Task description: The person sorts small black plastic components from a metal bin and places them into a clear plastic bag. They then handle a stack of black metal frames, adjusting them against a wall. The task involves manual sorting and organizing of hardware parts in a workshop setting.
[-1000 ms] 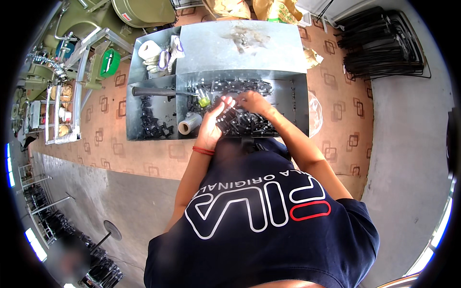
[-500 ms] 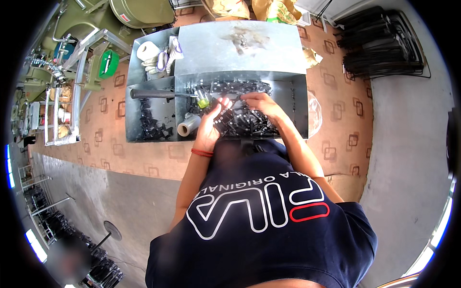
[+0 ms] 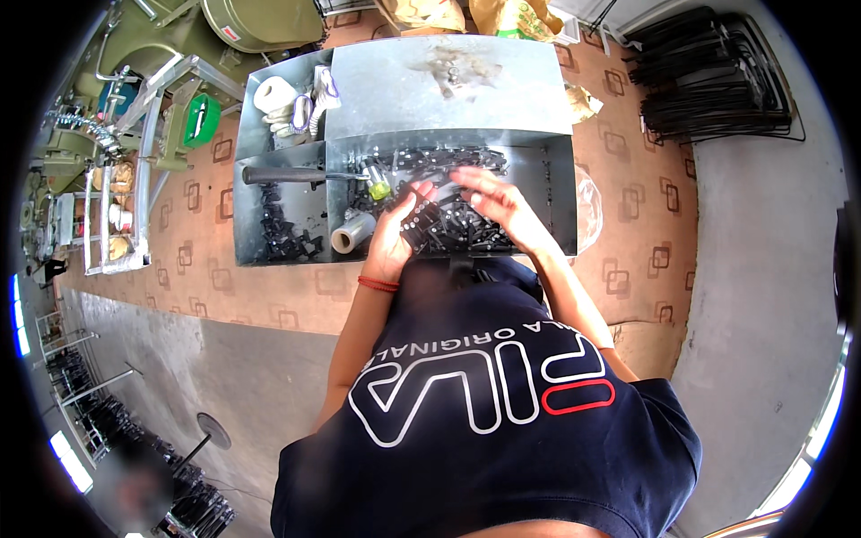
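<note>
My left hand (image 3: 391, 238), a red cord on its wrist, is curled round a handful of small black parts with shiny round spots (image 3: 416, 222). It hovers over the front of a grey metal box (image 3: 563, 202). My right hand (image 3: 504, 204) is just to the right, fingers stretched toward the left hand, thumb apart, with nothing visible in them. Beneath both hands lies a heap of the same black parts (image 3: 471, 231). A clear bottle with a yellow-green end (image 3: 378, 184) and a roll of clear film (image 3: 352, 233) are beside the left hand.
A dark-handled tool (image 3: 285, 175) lies across the left compartment, over more black pieces (image 3: 285, 229). White tape and gloves (image 3: 291, 108) fill the back-left compartment. Green machinery (image 3: 161, 54) stands at the far left. Black wire frames (image 3: 708, 76) lean on the right wall.
My right hand has opened, its fingers spreading and the thumb coming away from them. The left hand stays nearly in place with its handful.
</note>
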`<state>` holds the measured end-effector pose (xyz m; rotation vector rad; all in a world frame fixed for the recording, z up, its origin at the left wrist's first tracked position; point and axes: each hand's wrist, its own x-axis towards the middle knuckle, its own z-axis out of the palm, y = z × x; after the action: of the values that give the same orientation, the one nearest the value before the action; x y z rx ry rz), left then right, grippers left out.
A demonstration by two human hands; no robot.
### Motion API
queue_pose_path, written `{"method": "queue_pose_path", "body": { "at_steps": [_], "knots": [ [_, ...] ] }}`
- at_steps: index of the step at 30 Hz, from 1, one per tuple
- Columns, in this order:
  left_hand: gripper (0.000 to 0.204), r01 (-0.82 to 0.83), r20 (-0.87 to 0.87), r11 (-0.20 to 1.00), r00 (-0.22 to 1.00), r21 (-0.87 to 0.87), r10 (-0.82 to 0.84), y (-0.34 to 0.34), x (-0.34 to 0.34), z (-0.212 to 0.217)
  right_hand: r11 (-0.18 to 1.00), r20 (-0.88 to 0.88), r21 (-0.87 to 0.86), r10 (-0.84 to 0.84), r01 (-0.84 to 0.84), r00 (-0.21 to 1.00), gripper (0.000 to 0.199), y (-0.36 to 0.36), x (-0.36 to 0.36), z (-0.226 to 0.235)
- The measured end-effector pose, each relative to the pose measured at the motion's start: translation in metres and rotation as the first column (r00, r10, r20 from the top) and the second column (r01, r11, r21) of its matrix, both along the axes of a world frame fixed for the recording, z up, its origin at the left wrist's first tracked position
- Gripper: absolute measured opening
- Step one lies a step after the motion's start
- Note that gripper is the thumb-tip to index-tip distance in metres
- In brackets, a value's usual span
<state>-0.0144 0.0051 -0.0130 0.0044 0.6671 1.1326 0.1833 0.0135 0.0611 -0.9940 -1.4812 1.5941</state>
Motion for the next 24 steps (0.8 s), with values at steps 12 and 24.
{"method": "queue_pose_path", "body": {
  "at_steps": [12, 24],
  "knots": [
    [0.037, 0.018, 0.006, 0.999, 1.0, -0.038, -0.018, 0.0, 0.002, 0.008, 0.956, 0.275, 0.243, 0.096, -0.166, 0.957, 0.044, -0.041, 0.005, 0.0],
    [0.029, 0.022, 0.018, 0.999, 1.0, -0.039, -0.021, -0.001, 0.007, 0.004, 0.902, -0.269, -0.41, -0.264, 0.138, 0.926, 0.015, -0.032, -0.004, -0.033]
  ]
}}
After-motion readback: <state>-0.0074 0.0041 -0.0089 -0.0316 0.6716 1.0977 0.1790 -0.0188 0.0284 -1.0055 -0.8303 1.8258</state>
